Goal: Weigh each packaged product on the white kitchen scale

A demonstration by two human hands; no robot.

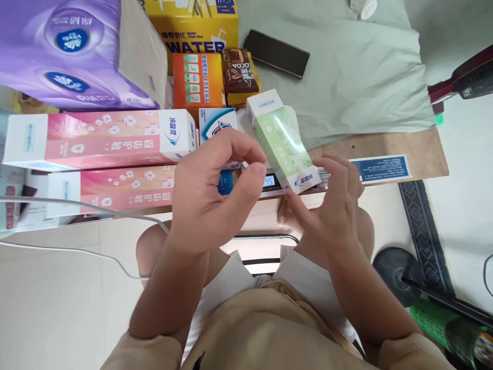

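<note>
My left hand (215, 200) hovers in front of a small digital scale, its fingers curled and the thumb tip against the index finger. Nothing shows in it. A green and white toothpaste box (285, 144) lies slanted on the scale, whose lit display (268, 180) is partly covered. My right hand (331, 200) has its thumb and index finger on either side of the box's near end. Left of my left hand, two pink and white toothpaste boxes (115, 136) lie one in front of the other. Behind it stands a small white and blue box (217, 121).
A purple tissue pack (77, 51), a yellow carton (200, 25), an orange box (198, 79) and a brown cocoa packet (241, 72) crowd the back left. A black phone (276, 53) rests on the grey-green cloth (346, 77). White cables (96, 209) cross at the left.
</note>
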